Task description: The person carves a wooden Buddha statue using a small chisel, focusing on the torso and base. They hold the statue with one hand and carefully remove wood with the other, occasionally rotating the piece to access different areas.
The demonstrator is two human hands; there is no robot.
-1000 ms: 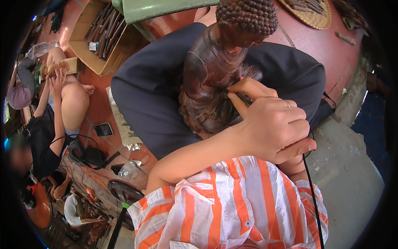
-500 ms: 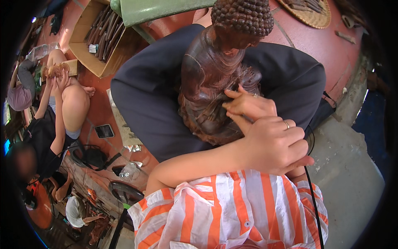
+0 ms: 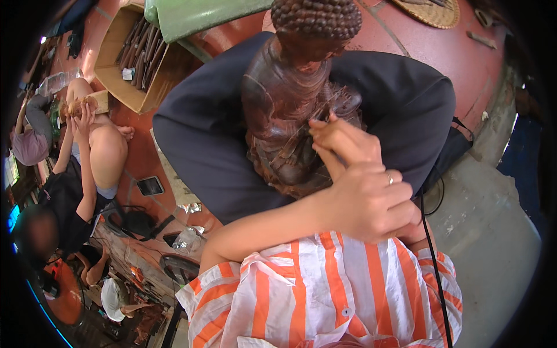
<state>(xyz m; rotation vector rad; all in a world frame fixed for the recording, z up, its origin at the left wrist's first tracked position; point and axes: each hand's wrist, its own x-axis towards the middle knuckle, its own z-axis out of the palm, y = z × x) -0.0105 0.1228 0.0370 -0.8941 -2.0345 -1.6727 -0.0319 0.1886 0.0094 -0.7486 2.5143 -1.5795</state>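
Note:
A dark brown carved wooden statue (image 3: 284,110) of a seated figure with a knobbly curled head rests upright between my crossed legs. My right hand (image 3: 348,139) reaches over its lap, fingers bent and pressed together against the carved surface. Whatever those fingertips may hold is hidden. My left forearm crosses in front of my body, and my left hand (image 3: 374,203), a ring on one finger, lies just below the right hand. Its fingers are curled in, and their inside is turned out of sight. The two hands overlap, so their exact contact cannot be made out.
To the left, a cardboard box (image 3: 110,87) holds several long-handled tools beside a green plastic seat (image 3: 203,17). A co-worker (image 3: 69,180) sits there holding a wooden piece. A phone (image 3: 150,186) lies on the red tiles. A woven tray (image 3: 435,14) stands far right; a black cable (image 3: 432,249) hangs beside me.
The statue and both hands have shifted slightly left in view. My right fingers have drawn closer together, and the left hand's fingers have curled in further.

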